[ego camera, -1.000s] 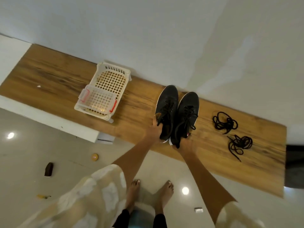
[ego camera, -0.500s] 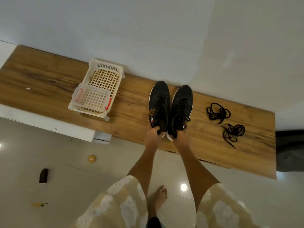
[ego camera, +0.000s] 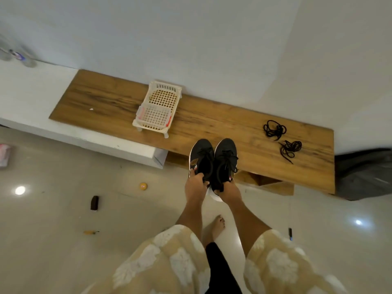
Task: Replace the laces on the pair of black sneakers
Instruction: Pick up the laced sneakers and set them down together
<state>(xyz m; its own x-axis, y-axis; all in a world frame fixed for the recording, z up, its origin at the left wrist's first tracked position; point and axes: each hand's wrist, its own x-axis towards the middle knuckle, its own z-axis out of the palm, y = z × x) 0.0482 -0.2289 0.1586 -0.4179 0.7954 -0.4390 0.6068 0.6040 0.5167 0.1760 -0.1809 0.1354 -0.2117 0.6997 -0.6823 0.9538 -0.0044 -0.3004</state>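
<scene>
Two hands, left (ego camera: 196, 184) and right (ego camera: 228, 190), are gripping the light, soft-collared sneakers (ego camera: 213, 161) at their heels, likely the firmest hold.

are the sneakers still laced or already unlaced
Laced. Black laces cross the tongues of both the left sneaker and right sneaker.

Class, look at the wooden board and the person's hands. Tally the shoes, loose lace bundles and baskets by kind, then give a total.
Black sneakers: 2, left sneaker and right sneaker, one in each hand
Loose black lace bundles: 2, far bundle and near bundle
White plastic basket: 1
Total: 5
</scene>
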